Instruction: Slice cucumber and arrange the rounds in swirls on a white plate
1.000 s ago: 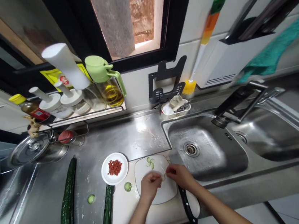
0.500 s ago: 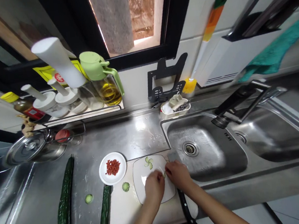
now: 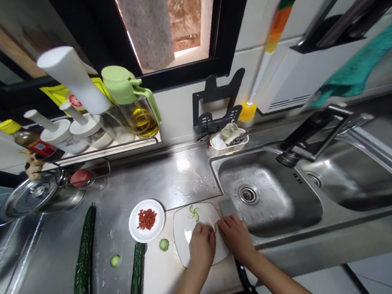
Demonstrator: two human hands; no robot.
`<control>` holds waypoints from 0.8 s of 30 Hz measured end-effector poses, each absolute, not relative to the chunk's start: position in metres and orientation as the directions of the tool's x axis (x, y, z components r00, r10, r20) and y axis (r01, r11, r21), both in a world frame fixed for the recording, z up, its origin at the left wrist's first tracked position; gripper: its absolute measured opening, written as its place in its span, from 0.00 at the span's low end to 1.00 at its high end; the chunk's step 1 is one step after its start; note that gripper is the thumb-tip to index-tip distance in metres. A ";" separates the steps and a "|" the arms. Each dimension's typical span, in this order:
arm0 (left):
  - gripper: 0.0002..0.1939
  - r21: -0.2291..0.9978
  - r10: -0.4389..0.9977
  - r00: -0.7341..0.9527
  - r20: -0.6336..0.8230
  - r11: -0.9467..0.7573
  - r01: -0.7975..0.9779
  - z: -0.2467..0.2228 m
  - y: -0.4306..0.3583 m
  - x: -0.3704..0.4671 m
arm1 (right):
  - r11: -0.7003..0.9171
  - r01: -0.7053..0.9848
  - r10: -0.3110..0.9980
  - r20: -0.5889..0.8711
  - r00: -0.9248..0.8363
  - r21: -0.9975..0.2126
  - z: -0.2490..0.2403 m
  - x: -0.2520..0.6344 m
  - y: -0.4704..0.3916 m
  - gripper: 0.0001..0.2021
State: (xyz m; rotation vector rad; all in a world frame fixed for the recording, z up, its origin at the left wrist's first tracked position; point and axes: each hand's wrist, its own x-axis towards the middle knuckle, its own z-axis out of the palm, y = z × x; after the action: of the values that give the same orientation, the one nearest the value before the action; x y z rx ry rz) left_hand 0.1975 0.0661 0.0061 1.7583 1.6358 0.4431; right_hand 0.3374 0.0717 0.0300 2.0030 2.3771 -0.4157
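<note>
A white square plate (image 3: pixel 183 234) lies on the light cutting board (image 3: pixel 159 285), with thin green cucumber slices (image 3: pixel 194 212) near its far edge. My left hand (image 3: pixel 202 244) is over the plate, its fingers pinched together; what they hold is too small to make out. Beside it, my right hand (image 3: pixel 234 235) rests at the plate's right edge with fingers bent, their tips near a small green piece. A cucumber end (image 3: pixel 163 245) sits on the board left of the plate. Red bits fill the middle of a round white dish (image 3: pixel 133 221). Below that dish lies a cut cucumber (image 3: pixel 136 285).
A whole cucumber (image 3: pixel 85 265) and another cucumber end (image 3: pixel 115 260) lie on the steel counter at left. The sink (image 3: pixel 278 203) and black faucet (image 3: pixel 302 138) are at right. Bottles, an oil jug (image 3: pixel 133 102) and jars stand on a rack behind. A black knife handle (image 3: pixel 243 274) is by my right wrist.
My right hand has turned slightly and lies flatter, its forearm shifted a little left. My left hand stays almost in place over the plate. The view has shifted slightly.
</note>
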 end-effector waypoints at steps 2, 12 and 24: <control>0.11 0.682 0.970 0.161 -0.182 0.007 0.731 0.005 0.066 0.197 | 0.151 0.969 0.972 -0.149 -0.181 -0.197 0.028 0.337 0.061 0.07; 0.11 0.695 0.975 0.166 -0.150 -0.015 0.719 0.002 0.065 0.196 | 0.160 0.980 0.964 -0.195 -0.181 -0.118 0.015 0.331 0.034 0.20; 0.11 0.665 0.981 0.136 -0.138 -0.010 0.747 0.006 0.067 0.199 | 0.186 0.982 0.972 -0.143 -0.189 -0.035 0.014 0.329 0.035 0.21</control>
State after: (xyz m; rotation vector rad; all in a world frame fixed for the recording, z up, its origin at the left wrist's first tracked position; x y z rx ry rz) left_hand 0.1985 0.0668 0.0059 1.8079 1.6616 0.4931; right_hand 0.3291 0.0349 0.0141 1.9420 2.3492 -0.1808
